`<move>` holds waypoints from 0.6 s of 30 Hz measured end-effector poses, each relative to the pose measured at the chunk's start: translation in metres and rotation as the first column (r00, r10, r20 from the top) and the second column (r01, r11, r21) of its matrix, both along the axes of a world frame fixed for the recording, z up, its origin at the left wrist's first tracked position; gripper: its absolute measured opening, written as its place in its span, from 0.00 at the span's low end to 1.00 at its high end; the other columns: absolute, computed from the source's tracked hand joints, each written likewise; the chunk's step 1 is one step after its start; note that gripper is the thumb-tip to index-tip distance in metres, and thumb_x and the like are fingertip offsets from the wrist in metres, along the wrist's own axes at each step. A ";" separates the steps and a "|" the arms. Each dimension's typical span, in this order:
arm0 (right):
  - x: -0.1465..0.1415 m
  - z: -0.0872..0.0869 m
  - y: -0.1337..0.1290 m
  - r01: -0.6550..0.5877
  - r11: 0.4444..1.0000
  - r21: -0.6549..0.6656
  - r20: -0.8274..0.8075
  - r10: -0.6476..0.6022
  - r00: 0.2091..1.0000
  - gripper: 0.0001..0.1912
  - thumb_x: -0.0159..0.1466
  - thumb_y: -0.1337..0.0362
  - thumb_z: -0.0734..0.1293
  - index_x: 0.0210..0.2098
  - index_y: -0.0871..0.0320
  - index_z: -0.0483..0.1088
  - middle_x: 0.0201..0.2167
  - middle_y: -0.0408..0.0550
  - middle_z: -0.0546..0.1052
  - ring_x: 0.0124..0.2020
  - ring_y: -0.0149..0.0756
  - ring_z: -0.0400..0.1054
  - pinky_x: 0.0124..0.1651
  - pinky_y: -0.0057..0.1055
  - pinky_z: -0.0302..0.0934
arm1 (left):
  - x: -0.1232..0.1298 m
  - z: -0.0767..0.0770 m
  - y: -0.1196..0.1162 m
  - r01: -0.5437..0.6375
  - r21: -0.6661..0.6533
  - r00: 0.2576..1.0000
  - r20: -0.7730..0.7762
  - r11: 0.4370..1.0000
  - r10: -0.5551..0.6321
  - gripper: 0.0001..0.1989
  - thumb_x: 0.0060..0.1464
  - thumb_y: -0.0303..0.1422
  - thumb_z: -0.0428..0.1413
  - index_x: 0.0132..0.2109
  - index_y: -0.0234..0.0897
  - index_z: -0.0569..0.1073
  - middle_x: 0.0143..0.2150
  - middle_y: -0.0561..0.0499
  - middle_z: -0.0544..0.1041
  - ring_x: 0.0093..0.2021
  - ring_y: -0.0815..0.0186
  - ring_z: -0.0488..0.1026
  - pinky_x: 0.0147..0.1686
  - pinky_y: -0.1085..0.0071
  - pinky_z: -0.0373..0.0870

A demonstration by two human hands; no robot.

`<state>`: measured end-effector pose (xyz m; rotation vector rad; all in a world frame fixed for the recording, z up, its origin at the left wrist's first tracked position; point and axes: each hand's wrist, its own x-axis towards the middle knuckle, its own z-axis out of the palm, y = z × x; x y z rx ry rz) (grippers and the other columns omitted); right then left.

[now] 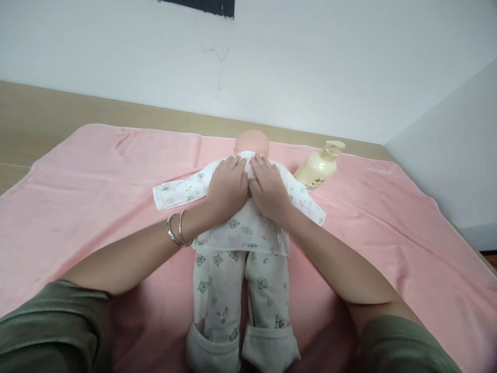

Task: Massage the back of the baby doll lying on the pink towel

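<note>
A doll (252, 142) lies on a pink blanket (97, 181), its bald head toward the wall. It wears a white printed top (248, 230) with the sleeves spread out and white printed trousers (221, 285) with turned-up cuffs. My left hand (229, 185) lies flat on the left side of the upper top, fingers stretched toward the head. Beside it my right hand (268, 187) rests flat on the other side, the two nearly touching. Neither hand holds anything. Two silver bangles circle my left wrist.
A cream pump bottle (319, 167) with a printed label stands or leans just right of the doll's shoulder. Beyond the blanket show the wooden surface (155, 111) and a pale wall (295, 62). A dark patch (212, 6) is on the wall at the top.
</note>
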<state>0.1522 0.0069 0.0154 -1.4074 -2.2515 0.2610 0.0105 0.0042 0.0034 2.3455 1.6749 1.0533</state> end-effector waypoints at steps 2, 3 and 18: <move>0.008 0.001 0.021 0.050 0.998 -0.027 -0.031 -0.051 0.998 0.32 0.68 0.63 0.53 0.69 0.68 0.58 0.72 0.60 0.59 0.74 0.52 0.50 0.75 0.57 0.46 | 0.006 0.001 -0.015 0.035 0.048 0.998 -0.047 0.998 -0.033 0.24 0.64 0.31 0.41 0.61 0.27 0.70 0.64 0.33 0.72 0.67 0.47 0.65 0.68 0.46 0.61; 0.011 0.002 0.027 0.066 0.997 -0.031 -0.031 -0.066 0.997 0.32 0.69 0.62 0.53 0.69 0.70 0.58 0.71 0.62 0.59 0.74 0.53 0.51 0.75 0.56 0.47 | 0.008 0.001 -0.020 0.050 0.053 0.997 -0.056 0.997 -0.047 0.24 0.64 0.31 0.42 0.62 0.26 0.69 0.66 0.33 0.69 0.70 0.46 0.63 0.69 0.45 0.59; -0.005 -0.001 -0.011 -0.048 0.997 0.055 0.039 0.046 0.998 0.30 0.70 0.64 0.51 0.70 0.65 0.58 0.73 0.55 0.57 0.76 0.49 0.45 0.77 0.56 0.42 | -0.007 -0.008 0.019 -0.004 -0.070 0.983 0.184 0.998 0.016 0.19 0.63 0.33 0.41 0.50 0.38 0.75 0.53 0.42 0.78 0.57 0.53 0.72 0.65 0.50 0.64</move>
